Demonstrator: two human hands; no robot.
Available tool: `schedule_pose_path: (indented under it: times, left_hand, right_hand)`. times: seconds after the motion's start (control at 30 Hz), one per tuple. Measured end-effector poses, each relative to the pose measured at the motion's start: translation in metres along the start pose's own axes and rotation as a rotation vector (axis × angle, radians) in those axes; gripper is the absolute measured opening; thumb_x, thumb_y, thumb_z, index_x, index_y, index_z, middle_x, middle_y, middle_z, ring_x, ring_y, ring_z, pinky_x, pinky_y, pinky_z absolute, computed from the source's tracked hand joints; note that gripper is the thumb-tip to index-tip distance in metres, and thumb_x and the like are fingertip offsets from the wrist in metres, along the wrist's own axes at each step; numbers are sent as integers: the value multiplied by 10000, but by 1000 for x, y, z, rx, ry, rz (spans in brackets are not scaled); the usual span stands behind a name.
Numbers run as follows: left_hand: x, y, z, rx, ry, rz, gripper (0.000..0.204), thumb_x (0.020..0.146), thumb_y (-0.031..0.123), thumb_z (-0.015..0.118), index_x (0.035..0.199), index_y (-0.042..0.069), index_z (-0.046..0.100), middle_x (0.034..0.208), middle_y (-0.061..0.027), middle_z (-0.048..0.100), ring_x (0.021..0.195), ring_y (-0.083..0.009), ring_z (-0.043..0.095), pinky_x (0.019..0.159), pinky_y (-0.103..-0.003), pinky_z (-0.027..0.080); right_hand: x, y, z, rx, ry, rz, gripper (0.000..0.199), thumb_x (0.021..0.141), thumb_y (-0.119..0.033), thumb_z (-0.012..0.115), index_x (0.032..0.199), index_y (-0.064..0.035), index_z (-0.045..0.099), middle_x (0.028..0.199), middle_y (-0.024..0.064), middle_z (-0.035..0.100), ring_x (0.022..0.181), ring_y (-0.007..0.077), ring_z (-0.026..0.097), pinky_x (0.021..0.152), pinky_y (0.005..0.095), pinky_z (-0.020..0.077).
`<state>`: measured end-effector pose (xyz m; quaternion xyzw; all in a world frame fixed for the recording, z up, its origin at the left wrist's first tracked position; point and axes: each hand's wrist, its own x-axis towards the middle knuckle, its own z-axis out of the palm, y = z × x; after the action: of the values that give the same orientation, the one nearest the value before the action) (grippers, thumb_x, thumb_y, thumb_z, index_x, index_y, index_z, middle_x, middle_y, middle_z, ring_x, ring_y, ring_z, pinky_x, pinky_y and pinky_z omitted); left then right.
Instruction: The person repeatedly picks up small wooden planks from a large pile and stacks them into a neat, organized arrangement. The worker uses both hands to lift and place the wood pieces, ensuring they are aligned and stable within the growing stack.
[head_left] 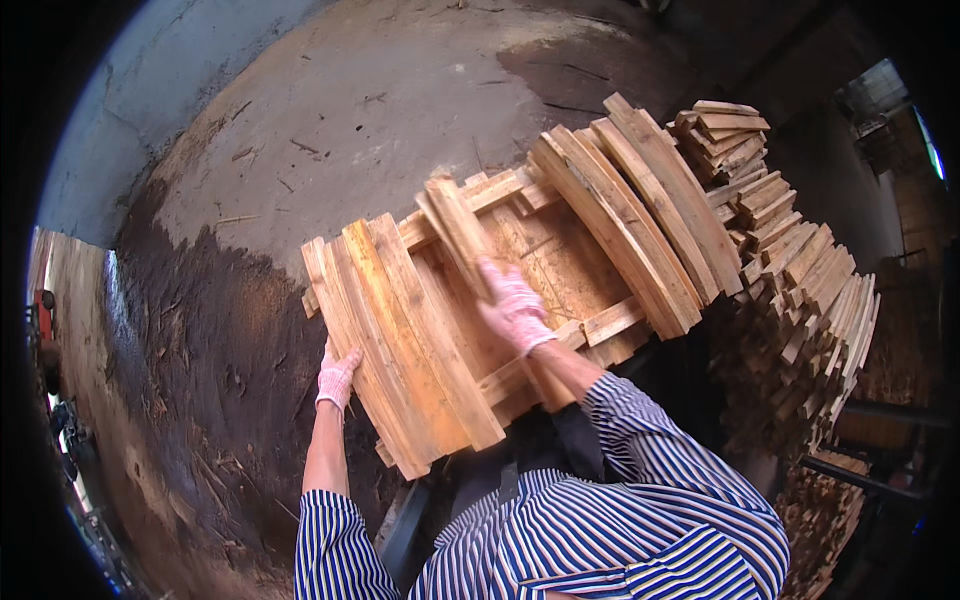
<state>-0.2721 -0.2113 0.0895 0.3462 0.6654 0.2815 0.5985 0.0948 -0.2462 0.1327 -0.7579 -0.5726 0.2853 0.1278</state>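
My left hand, in a pale pink glove, grips the outer edge of the left group of wooden planks; its thumb lies on top and its other fingers are mostly hidden. In my right hand, gloved alike, is a short wooden board, smeared by motion. That board slants above the gap between the left planks and a right group of planks. Crosswise wooden strips and a wide wooden surface show in this gap.
A tall stack of cut wood pieces stands to the right, with dark metal bars below it. Wood scraps litter the grey and dark floor. A bluish wall rises at the far left.
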Motion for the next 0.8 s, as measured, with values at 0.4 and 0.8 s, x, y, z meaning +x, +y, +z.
schedule_pose_path:
  times: [0.4, 0.8]
  left_hand:
    - [15, -13, -3, -49, -17, -10, 885, 885, 33, 716, 1596, 121, 197, 1255, -152, 625, 1039, -241, 648, 912, -379, 548]
    - [-3, -1, 0, -111, 5, -29, 794, 877, -9, 677, 1552, 171, 300, 1256, -160, 614, 1045, -307, 644, 867, -472, 576]
  right_hand:
    - [54, 132, -74, -862, 538, 175, 823, 892, -223, 641, 1593, -263, 211, 1619, 238, 225, 1483, 402, 253, 1160, 617, 221]
    - [59, 142, -178, -449, 149, 358, 930, 827, -308, 765, 1575, -219, 219, 1393, 160, 504, 1282, 333, 528, 1026, 468, 493]
